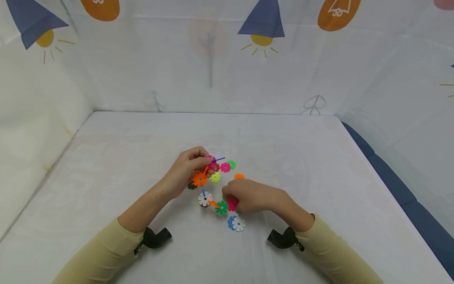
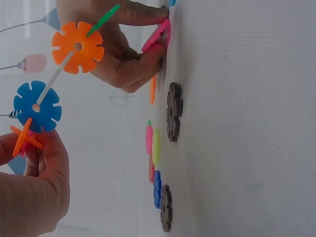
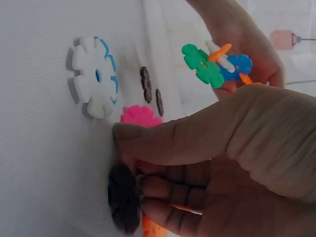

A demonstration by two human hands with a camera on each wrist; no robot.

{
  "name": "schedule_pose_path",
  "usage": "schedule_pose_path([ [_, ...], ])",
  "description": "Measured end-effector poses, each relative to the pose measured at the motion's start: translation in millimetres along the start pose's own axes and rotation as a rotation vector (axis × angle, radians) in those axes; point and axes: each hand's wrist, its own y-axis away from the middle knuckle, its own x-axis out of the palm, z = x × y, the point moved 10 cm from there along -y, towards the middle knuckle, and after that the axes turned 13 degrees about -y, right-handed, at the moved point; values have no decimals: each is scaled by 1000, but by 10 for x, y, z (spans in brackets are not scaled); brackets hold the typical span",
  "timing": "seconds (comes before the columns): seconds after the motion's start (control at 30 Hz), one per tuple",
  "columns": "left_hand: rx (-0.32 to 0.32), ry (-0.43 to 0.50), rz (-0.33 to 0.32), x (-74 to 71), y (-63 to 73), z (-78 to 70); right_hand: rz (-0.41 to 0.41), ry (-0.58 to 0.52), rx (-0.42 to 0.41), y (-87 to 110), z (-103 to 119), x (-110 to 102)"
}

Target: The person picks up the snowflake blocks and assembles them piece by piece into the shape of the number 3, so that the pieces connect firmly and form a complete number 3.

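Observation:
My left hand (image 1: 186, 171) pinches one end of a chain of slotted plastic discs, raised above the table. In the head view the chain runs from a pink disc at the fingers through an orange disc (image 1: 200, 179) and a white disc (image 1: 205, 199) to a green disc (image 1: 222, 207). A blue disc (image 2: 37, 106) of the chain shows beside the left fingers in the left wrist view. Low at the tabletop, my right hand (image 1: 259, 195) pinches a loose pink disc (image 2: 157, 37) between thumb and fingers. Near those fingers lies a black disc (image 3: 123, 197).
A white disc (image 1: 239, 224) overlaps a blue one (image 1: 230, 223) in front of the right hand. Beyond the hands lie loose lime (image 1: 214, 177), pink (image 1: 225, 167), green (image 1: 232, 163) and orange (image 1: 239, 176) discs on the white table (image 1: 283, 150). A printed curtain hangs behind.

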Motion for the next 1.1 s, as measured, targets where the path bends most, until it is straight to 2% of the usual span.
schedule_pose_path([
  [0.27, -6, 8, -6, -15, 0, 10, -64, -97, -95, -46, 30, -142],
  [0.53, 5, -37, -15, -33, -7, 5, -304, -206, -142, -10, 24, -457],
  [0.83, 18, -16, -19, -44, 3, 0, -439, -326, -149, 60, -11, -616],
  [1.1, 15, -15, -36, -72, -2, -2, -587, -468, -149, 203, -39, -850],
])
